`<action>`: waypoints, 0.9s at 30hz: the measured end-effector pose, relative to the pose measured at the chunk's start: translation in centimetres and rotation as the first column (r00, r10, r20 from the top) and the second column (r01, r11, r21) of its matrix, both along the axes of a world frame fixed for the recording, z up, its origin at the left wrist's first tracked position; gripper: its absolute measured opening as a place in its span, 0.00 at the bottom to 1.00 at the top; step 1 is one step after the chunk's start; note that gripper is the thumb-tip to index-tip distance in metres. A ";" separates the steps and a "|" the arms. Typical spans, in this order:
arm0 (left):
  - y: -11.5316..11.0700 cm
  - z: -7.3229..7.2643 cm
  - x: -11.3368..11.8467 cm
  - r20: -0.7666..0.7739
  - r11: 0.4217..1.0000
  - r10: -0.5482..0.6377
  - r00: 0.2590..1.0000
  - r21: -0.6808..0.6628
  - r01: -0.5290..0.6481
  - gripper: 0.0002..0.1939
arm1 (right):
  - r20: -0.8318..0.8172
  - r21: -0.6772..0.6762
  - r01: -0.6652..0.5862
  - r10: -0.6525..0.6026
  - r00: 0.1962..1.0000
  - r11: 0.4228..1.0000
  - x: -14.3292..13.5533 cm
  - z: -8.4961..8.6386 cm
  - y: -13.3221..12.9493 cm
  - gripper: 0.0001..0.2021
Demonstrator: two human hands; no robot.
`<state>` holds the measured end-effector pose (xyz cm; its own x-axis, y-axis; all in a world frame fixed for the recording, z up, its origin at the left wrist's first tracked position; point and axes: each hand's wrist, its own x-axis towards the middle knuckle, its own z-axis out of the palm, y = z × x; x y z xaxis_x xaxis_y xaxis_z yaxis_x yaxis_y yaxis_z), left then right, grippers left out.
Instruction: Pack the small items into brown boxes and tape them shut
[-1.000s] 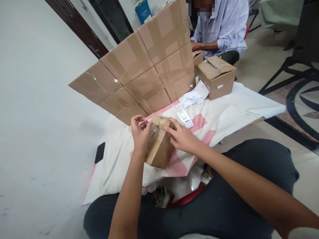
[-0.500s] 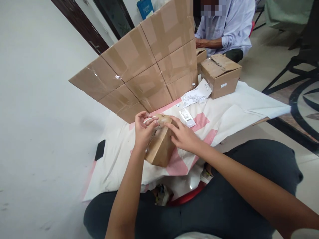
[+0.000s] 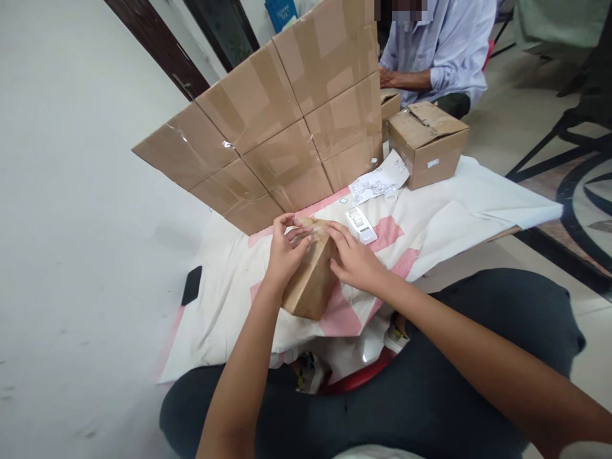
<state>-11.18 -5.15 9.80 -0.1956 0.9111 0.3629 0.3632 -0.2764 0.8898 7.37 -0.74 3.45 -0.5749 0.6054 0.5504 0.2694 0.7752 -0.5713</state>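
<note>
A small brown cardboard box point(image 3: 312, 285) stands on the cloth in front of me, its top shiny, apparently with clear tape. My left hand point(image 3: 287, 254) is over the box's left upper edge, fingers bent and thumb brought towards them; whatever is between the fingertips is too small to make out. From the other side, my right hand point(image 3: 357, 260) grips the box, with fingertips on the top edge and the thumb lower on its right side. Just beyond my right hand lies a small white device point(image 3: 361, 226), partly grey.
A tall taped cardboard panel point(image 3: 287, 140) stands behind the box. A larger carton point(image 3: 436, 153) and a printed paper sheet point(image 3: 380, 180) are at the back right, near a seated person point(image 3: 437, 51). A black phone-like slab point(image 3: 192, 285) lies at the left edge of the cloth point(image 3: 229, 319).
My left hand has shifted slightly right and lower over the box top, covering more of its left edge. The right hand stays on the box, its fingers moved a little.
</note>
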 end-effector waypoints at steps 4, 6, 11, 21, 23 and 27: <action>-0.2 0.1 0.2 -0.024 1.000 -0.004 1.000 0.004 0.004 0.27 | -0.010 0.004 -0.002 0.002 1.000 1.000 0.1 0.0 0.0 0.36; -0.2 0.0 0.2 -0.034 1.000 0.000 0.999 0.011 0.000 0.27 | -0.012 0.007 -0.002 0.002 1.000 1.000 0.1 -0.1 0.0 0.36; -0.1 0.0 0.3 -0.056 0.999 -0.008 0.998 0.036 0.010 0.27 | -0.009 0.011 -0.004 0.004 1.000 1.000 0.0 -0.1 -0.1 0.35; -0.9 0.6 1.2 -0.129 0.999 0.005 0.992 0.032 -0.001 0.24 | 0.013 -0.019 -0.007 0.007 1.000 1.000 0.2 0.3 -0.3 0.36; -0.9 0.6 1.2 -0.106 0.999 0.010 0.994 0.041 -0.006 0.24 | 0.011 -0.019 -0.008 0.008 1.000 1.000 0.2 0.3 -0.3 0.36; -0.9 0.5 1.0 -0.058 0.998 0.017 0.998 0.057 -0.014 0.25 | 0.013 -0.012 -0.014 0.015 1.000 1.000 0.2 0.3 -0.3 0.37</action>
<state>-10.14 -6.02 10.32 -0.1862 0.8860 0.4247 0.4191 -0.3193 0.8499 7.62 -1.03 3.75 -0.5910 0.6034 0.5354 0.2658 0.7723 -0.5770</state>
